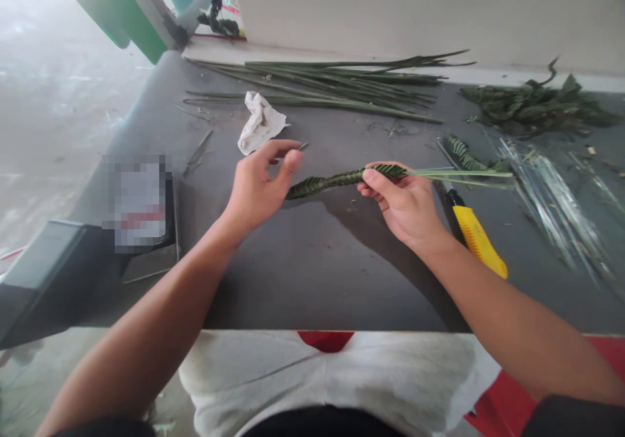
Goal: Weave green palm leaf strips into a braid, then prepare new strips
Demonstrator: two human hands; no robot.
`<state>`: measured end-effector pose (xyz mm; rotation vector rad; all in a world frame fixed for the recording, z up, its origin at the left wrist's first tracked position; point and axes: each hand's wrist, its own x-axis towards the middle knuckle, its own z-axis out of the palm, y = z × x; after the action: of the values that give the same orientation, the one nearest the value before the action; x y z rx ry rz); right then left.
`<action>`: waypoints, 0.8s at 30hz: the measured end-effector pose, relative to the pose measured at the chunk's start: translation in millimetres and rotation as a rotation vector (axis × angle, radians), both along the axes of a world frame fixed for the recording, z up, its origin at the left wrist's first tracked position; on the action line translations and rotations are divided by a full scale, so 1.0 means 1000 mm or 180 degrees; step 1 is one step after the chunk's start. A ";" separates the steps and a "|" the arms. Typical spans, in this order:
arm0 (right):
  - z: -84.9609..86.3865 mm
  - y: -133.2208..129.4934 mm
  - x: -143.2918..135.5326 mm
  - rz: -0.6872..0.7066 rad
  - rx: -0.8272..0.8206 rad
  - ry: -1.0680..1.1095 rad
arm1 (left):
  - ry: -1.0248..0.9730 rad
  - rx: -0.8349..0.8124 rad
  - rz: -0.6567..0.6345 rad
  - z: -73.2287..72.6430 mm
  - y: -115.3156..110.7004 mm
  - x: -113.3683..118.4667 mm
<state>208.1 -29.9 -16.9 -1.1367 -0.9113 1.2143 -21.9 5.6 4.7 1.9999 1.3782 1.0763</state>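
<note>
A long green braided leaf piece (336, 180) stretches between my hands above the grey tabletop. My right hand (407, 206) pinches it near its right end between thumb and fingers. Thin pale-green strands (459, 175) trail from that end to the right. My left hand (261, 183) is at the braid's left end, its thumb and forefinger drawn together. A thin dark sliver (304, 146) sticks out by those fingertips; its kind is too small to tell. The left hand hides the braid's left tip.
Several long green stalks (342, 85) lie at the back beside a crumpled white tissue (261, 123). On the right are a yellow utility knife (481, 241), another braided piece (466, 154), clear strips (556, 196) and a dark leaf pile (541, 108). A blurred-out object (139, 206) stands left.
</note>
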 end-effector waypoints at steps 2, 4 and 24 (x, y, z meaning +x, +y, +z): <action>0.000 0.002 0.002 -0.0012 -0.0140 0.0088 | -0.0147 0.0015 0.0231 -0.003 0.007 -0.006; -0.001 0.004 0.003 -0.0056 -0.0273 0.0139 | -0.0265 -0.0082 0.0268 -0.005 0.013 -0.010; 0.002 0.027 0.029 -0.0999 -0.0050 0.0195 | -0.1366 -0.3236 -0.1290 0.014 0.000 -0.012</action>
<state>237.2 -2.8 -14.6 -1.1977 -0.6491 0.9943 -33.4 5.2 18.3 1.1233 0.9243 0.4139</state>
